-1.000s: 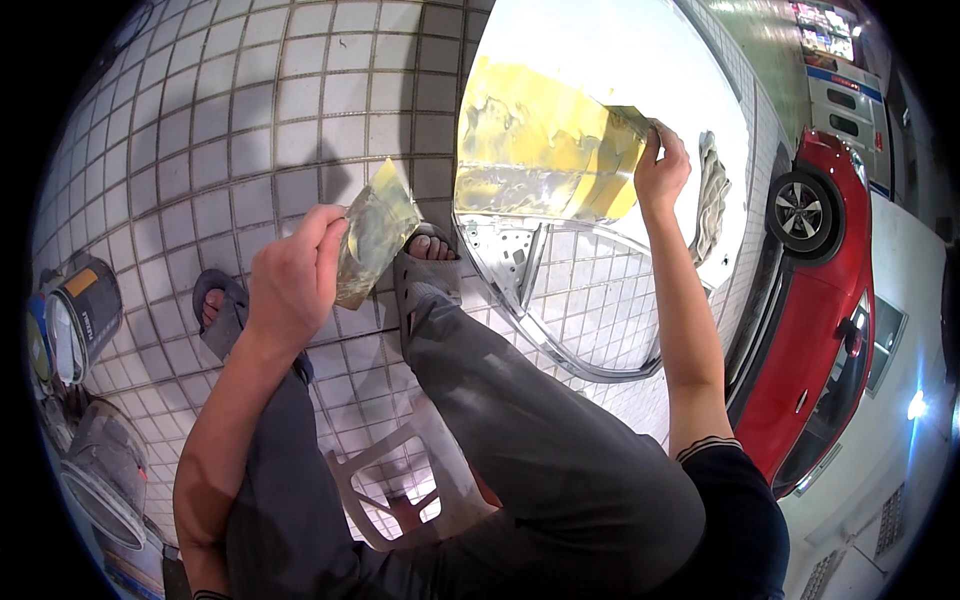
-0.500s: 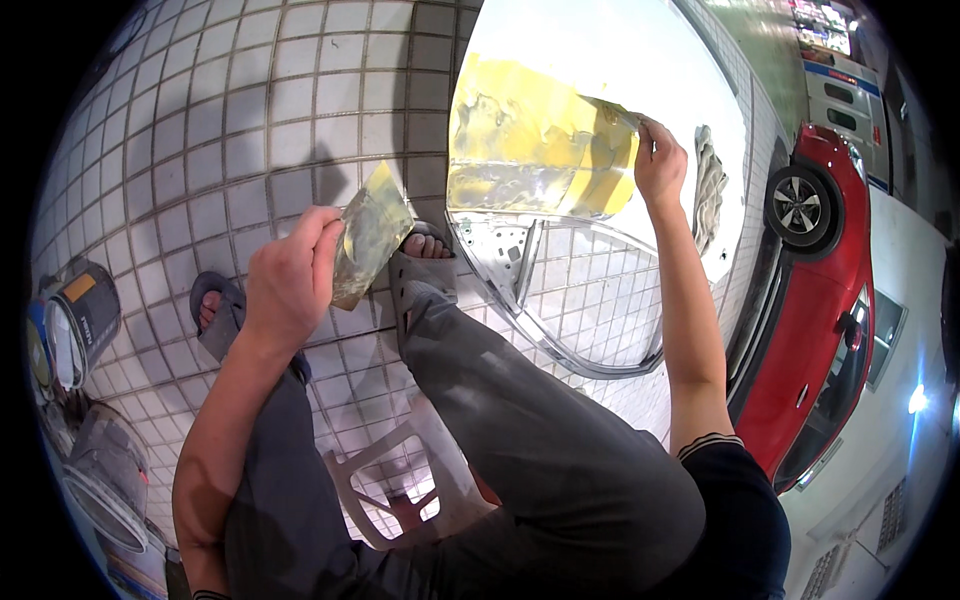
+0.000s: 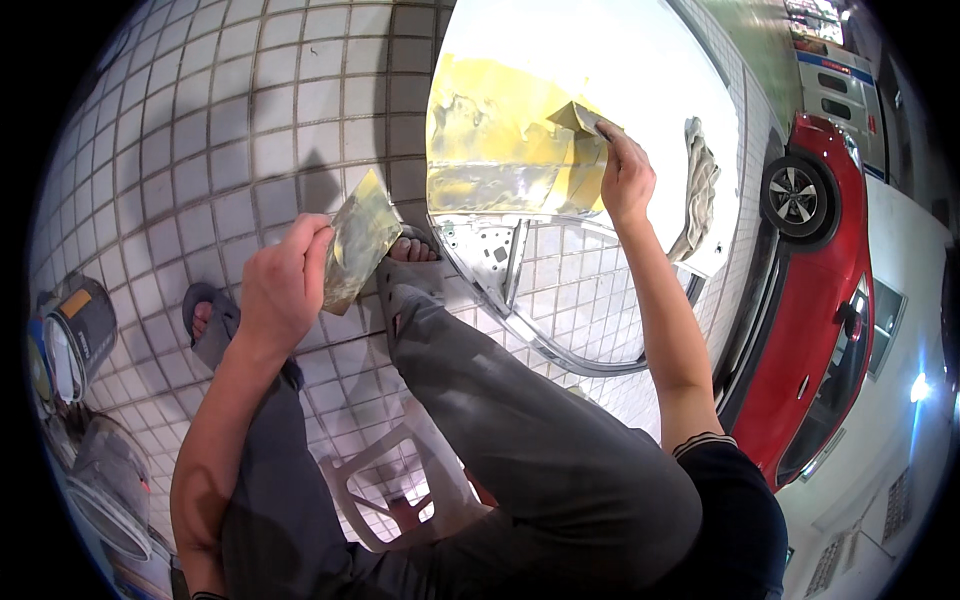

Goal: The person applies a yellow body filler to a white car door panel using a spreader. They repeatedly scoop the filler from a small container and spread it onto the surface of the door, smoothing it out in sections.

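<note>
A white car door [image 3: 590,50] lies before me, its window frame toward my knee. Across its panel spreads a broad patch of yellow filler [image 3: 480,110], smeared grey in places. My right hand [image 3: 630,178] is closed on a thin putty spreader [image 3: 582,119], whose blade is at the right part of the yellow patch; whether it touches the surface I cannot tell. Left of the door, my left hand [image 3: 287,275] pinches the edge of a flat mixing board [image 3: 358,240] streaked with yellow and grey filler. The board is tilted over the floor beside my foot.
A crumpled grey cloth [image 3: 697,190] lies on the door's right side. Cans [image 3: 85,325] and a clear bucket [image 3: 112,475] stand at far left on the tiled floor [image 3: 230,130]. Under my legs is a plastic stool [image 3: 440,455]. A red car [image 3: 800,350] is parked at right.
My right hand has moved left and slightly down with the spreader, whose blade now shows more plainly. My left hand and the board have barely shifted. The whole view has swung slightly.
</note>
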`<state>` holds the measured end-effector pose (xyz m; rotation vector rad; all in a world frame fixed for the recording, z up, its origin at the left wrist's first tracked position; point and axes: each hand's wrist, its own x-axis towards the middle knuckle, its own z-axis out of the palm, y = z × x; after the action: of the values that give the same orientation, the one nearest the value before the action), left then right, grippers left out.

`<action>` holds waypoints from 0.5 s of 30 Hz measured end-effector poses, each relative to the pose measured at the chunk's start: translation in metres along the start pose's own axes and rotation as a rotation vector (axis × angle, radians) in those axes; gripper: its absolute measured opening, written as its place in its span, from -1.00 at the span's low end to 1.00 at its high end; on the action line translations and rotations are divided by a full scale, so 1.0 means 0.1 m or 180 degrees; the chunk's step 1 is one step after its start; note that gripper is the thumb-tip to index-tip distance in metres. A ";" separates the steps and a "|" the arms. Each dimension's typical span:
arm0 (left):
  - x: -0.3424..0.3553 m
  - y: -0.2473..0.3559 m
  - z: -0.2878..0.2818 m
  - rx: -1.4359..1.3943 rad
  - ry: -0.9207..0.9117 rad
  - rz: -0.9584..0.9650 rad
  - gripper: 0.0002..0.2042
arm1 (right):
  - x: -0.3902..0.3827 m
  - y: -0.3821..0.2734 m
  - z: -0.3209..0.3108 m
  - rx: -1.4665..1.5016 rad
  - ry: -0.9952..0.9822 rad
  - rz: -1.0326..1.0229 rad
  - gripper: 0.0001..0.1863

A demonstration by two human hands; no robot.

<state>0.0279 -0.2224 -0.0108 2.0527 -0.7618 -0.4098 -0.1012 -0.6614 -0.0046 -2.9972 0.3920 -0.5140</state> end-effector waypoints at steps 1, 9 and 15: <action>0.01 0.01 0.01 0.0003 -0.0014 -0.0002 -0.93 | -0.02 0.00 -0.01 -0.0029 -0.0014 -0.0008 -0.70; 0.04 0.04 0.06 -0.0020 -0.0121 0.0037 -0.91 | -0.21 -0.12 -0.07 0.0139 -0.0076 -0.0087 -0.72; 0.04 0.02 0.05 -0.0051 -0.0157 -0.0085 -0.89 | -0.43 -0.20 -0.08 0.0118 -0.0119 -0.0138 -0.70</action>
<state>0.0280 -0.2289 -0.0119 2.0463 -0.7589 -0.4817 -0.1389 -0.6309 -0.0081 -2.9807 0.3120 -0.4627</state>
